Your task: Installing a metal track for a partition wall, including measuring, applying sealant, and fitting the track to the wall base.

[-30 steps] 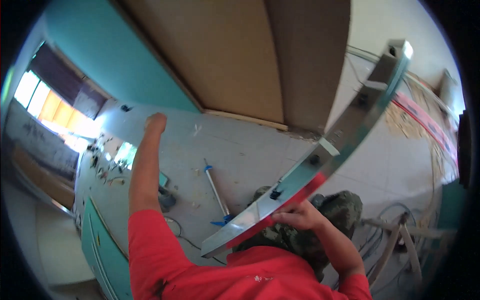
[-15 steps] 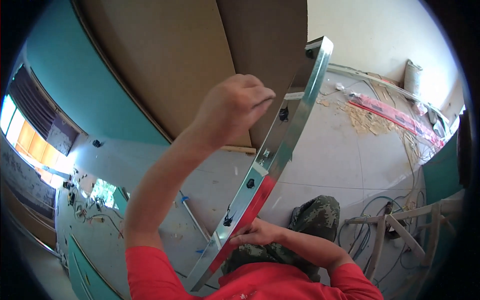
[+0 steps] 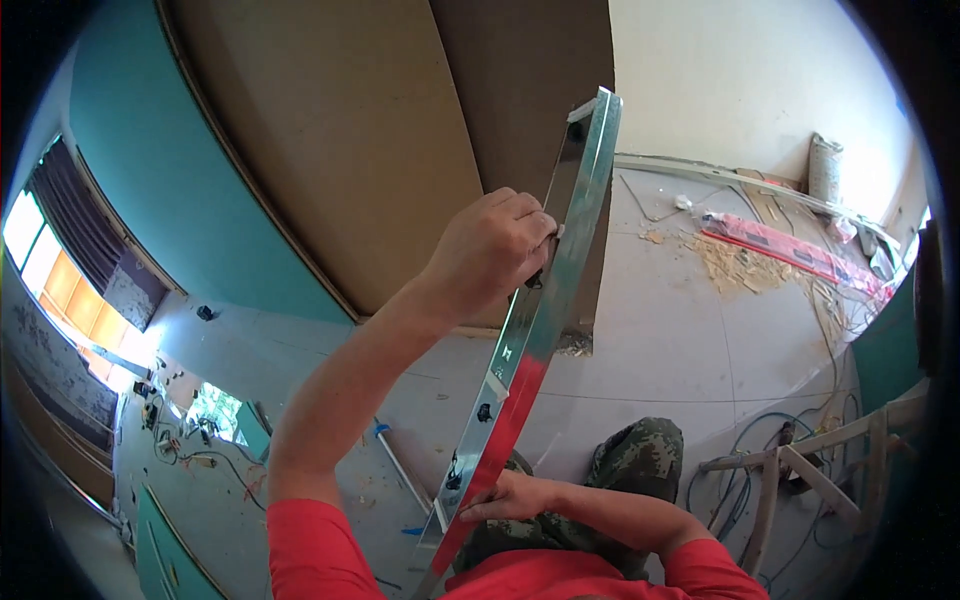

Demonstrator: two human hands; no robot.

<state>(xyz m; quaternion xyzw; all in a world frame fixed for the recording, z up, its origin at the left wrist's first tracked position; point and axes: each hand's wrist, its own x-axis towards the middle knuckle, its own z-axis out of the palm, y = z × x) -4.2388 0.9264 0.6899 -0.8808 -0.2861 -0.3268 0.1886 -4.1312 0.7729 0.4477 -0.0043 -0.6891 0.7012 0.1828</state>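
Observation:
A long metal channel (image 3: 565, 270) runs upright through the middle of the view, with pale strips and black fittings (image 3: 484, 412) along it and a red tint on its lower part. My right hand (image 3: 505, 497) is closed on its lower end, thumb on the face. Higher up, my left hand (image 3: 505, 245) has curled fingers pressed at the channel's edge, over one of the black fittings; whatever they pinch is hidden. My camouflage-clad knee (image 3: 635, 455) is just right of the channel.
Tall board panels (image 3: 320, 130) and a teal panel (image 3: 170, 210) stand ahead. A caulking gun (image 3: 402, 465) lies on the floor. At right are a pink-wrapped bundle (image 3: 790, 250), a sack (image 3: 825, 175), hoses and a wooden stand (image 3: 840, 430). Scattered cables (image 3: 180, 450) lie at left.
My left hand has come from out at the left onto the channel. The channel has swung from a slant to more upright, its top moving left.

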